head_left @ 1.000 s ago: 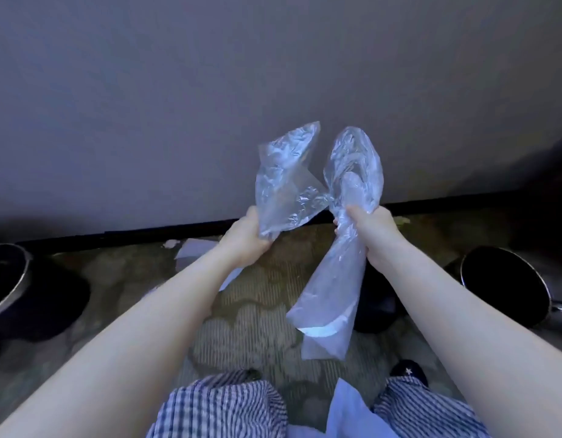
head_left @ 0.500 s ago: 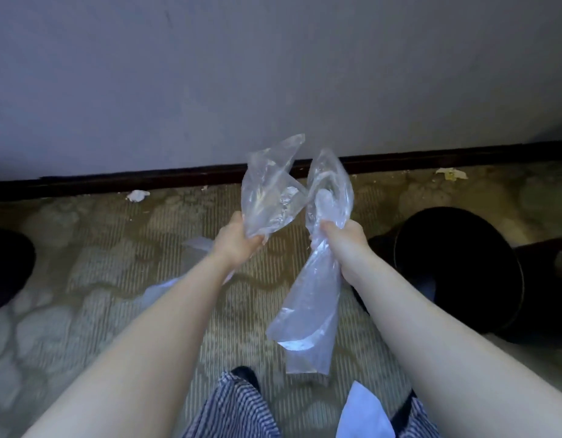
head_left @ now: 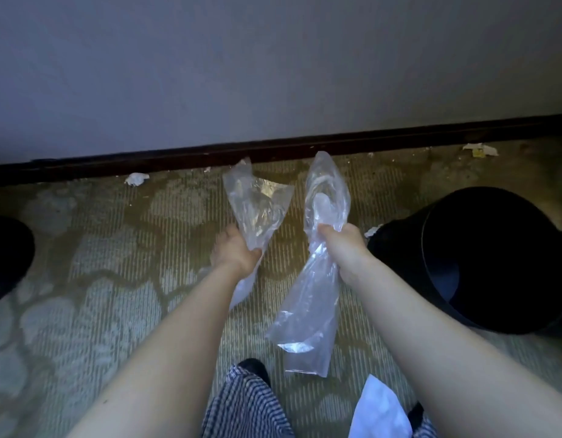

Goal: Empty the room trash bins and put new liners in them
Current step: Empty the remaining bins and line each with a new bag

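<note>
Both fists are clenched on clear plastic. My left hand (head_left: 237,252) grips a short liner bunch (head_left: 257,203) and my right hand (head_left: 344,248) grips a long liner bunch (head_left: 308,308) dangling over the carpet (head_left: 83,279). The black bin (head_left: 494,257) sits just to my right. Honestly, this film looks flimsy, so yanking the mouth apart could rip it.

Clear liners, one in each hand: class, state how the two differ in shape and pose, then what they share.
The left liner fans wide above the left hand; the right liner rises narrower and taller above the right hand. The right liner trails a long tail below its fist; the left liner shows only a short end. Both are clear, crumpled and held in fists.
</note>
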`<state>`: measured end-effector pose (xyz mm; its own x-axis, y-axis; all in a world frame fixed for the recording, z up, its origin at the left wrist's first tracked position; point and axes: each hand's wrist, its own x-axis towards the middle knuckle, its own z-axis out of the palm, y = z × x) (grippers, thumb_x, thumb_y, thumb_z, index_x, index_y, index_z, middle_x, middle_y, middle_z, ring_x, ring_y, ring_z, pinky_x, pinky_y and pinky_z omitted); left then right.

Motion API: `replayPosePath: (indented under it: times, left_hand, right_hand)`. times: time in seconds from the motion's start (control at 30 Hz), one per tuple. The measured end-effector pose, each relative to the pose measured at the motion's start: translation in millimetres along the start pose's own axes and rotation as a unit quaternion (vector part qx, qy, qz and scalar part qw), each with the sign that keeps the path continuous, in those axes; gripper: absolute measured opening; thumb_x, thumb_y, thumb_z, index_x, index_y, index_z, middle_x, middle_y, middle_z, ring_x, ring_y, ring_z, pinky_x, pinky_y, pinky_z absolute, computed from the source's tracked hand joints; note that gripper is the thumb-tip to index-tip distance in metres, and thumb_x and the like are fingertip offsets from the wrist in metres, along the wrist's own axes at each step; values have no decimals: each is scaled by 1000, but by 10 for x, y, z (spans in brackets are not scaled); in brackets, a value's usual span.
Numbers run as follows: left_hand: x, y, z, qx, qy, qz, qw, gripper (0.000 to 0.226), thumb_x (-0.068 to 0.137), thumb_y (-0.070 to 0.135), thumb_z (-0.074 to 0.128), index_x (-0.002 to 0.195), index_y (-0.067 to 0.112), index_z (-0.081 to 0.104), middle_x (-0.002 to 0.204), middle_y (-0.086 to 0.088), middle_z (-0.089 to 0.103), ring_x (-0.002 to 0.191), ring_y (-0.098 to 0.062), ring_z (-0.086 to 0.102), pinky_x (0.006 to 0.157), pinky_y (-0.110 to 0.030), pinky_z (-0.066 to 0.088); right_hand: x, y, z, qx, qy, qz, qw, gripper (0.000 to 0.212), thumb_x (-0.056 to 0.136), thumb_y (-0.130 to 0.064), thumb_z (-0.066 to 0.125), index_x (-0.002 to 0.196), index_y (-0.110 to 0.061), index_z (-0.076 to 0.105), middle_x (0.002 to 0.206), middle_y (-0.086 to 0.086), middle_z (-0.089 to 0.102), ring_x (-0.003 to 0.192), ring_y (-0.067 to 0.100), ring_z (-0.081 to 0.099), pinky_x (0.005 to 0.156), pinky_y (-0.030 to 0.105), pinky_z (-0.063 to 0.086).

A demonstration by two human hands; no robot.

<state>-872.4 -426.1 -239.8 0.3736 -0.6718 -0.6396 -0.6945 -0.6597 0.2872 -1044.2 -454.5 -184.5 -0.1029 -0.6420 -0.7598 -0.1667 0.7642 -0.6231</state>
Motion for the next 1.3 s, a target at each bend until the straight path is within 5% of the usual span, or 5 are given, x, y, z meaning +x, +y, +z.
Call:
replayPosePath:
  times: [0.37,0.6,0.77,1.0,1.3]
  left_hand:
    - [-1630,843,-667,-293,-168,122,933,46,100,46,33,109,8,59,99,-5,63,96,-18,59,88,-29,44]
    - [-2998,924,-908,-229,-163,279,918,26,90,30,62,106,9,60,93,4,60,83,-5,55,65,-10,42]
    - [-3786,714,-958,-202,-167,291,920,34,93,18,58,61,16,48,56,7,44,41,3,40,47,-14,33]
    - [-4675,462,-904,-304,-164,239,907,26,100,19,39,85,5,55,65,-4,49,58,-15,47,57,-25,40]
    - [-5253,168,-364,-424,-201,68,880,52,98,48,35,134,12,43,74,-5,48,53,-16,42,50,-25,36]
  right_hand:
    - [-1175,-643,-564,66,11,-51,996,20,93,-14,48,107,-7,59,84,11,64,72,24,62,63,29,49]
    - [-2327,-906,-1104,190,67,-89,975,24,91,-5,45,108,2,59,70,7,59,58,17,56,54,25,44]
    - [-2977,-773,-1536,210,91,-119,966,34,93,-11,49,126,-3,54,95,8,64,85,23,62,72,30,50]
    - [-3889,-20,-1770,135,-55,-147,978,29,98,-31,50,123,-15,53,112,2,63,96,16,61,83,31,49]
    - [-4580,1002,-1779,-60,24,-366,928,6,90,-14,57,93,-19,58,77,-2,53,67,11,46,63,22,40]
